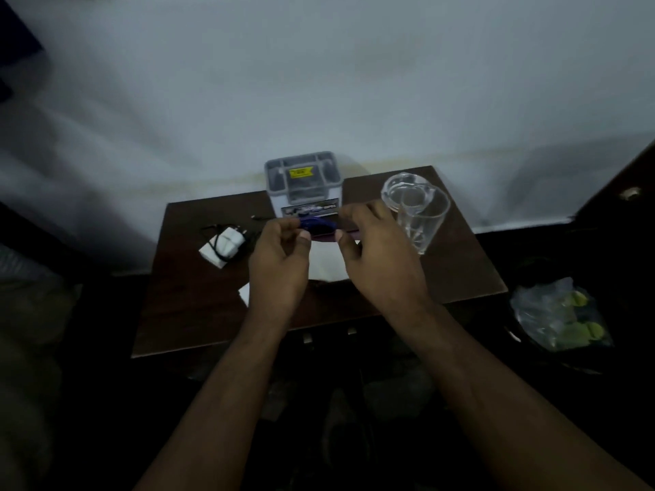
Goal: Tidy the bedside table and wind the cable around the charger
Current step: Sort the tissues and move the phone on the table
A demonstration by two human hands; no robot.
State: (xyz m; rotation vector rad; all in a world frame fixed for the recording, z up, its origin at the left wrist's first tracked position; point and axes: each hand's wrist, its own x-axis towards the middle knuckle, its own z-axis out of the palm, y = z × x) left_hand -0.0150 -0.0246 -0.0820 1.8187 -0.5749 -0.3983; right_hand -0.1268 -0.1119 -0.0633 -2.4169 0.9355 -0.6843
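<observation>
a: which step is this?

b: the tidying step, i'd say, not the winding. both hands are up over the middle of the worktop (198, 313). the left hand (280, 256) and the right hand (375, 249) hold a small blue object (317, 224) between them, with something flat and purple (340, 235) just under it. it is too dim and blurred to name either one.

a: and the fingers?

b: on the left hand the thumb and fingers (294, 225) are curled in and pinching the blue object's left end. the right hand's thumb (341, 237) and fingers close toward its right end; whether they truly grip it or the purple piece, i can't tell.

a: where's the charger?

b: the white charger (227, 244) lies untouched on the left of the worktop, well apart from the hands, its black cable (218, 239) looped loosely over it and trailing toward the back.

a: so next?

b: my guess is the blue object gets set down or put into the grey organiser box (303, 182) right behind the hands. after that the cable needs gathering and wrapping.

a: counts?

b: one charger, one cable, one organiser box, one clear jug (418, 210) at the right, one white paper (326, 264) under the hands, and one bag (560, 313) off the worktop.
</observation>
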